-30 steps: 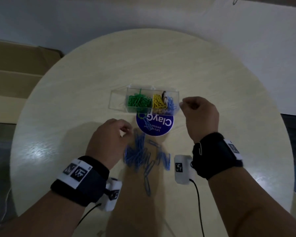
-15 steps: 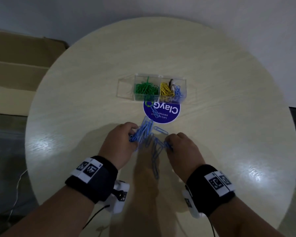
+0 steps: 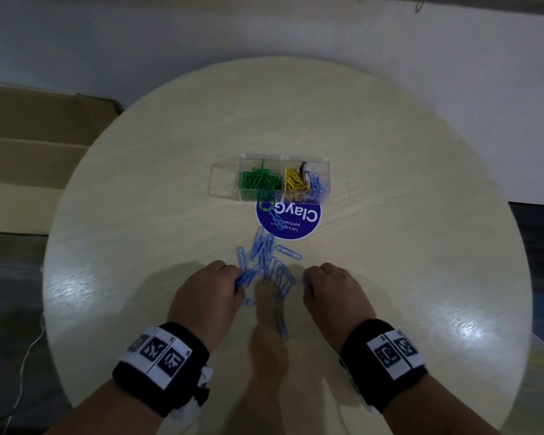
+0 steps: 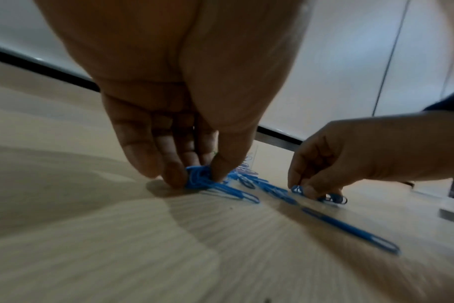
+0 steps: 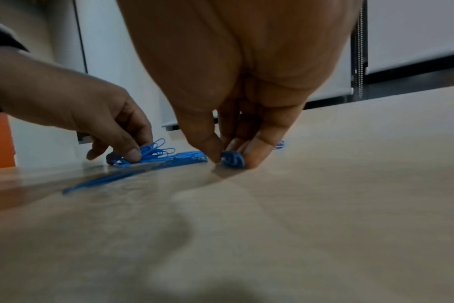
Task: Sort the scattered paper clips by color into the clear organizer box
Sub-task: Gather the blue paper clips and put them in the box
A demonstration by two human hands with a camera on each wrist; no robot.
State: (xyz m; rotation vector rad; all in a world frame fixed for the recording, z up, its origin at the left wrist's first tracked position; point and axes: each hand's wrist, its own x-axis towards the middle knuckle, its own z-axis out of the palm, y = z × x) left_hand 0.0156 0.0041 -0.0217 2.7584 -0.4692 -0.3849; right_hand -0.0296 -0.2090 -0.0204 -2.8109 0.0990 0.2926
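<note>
Several blue paper clips (image 3: 266,259) lie scattered on the round table in front of the clear organizer box (image 3: 283,178). The box holds green clips (image 3: 259,180) on the left, yellow clips (image 3: 294,180) in the middle and blue clips (image 3: 318,183) on the right. My left hand (image 3: 237,279) pinches a bunch of blue clips (image 4: 198,179) against the table. My right hand (image 3: 307,284) pinches a small bunch of blue clips (image 5: 232,160) at the pile's right side. One stray blue clip (image 3: 280,324) lies nearer to me.
A round blue sticker (image 3: 291,219) sits on the table (image 3: 390,246) just in front of the box, with a few clips lying on it. An open clear compartment (image 3: 223,180) extends left of the green section. Cardboard (image 3: 29,146) lies beyond the table's left edge.
My right hand came back from beside the box down to the pile and pinched blue clips. My left hand stayed at the pile's left side, gathering clips.
</note>
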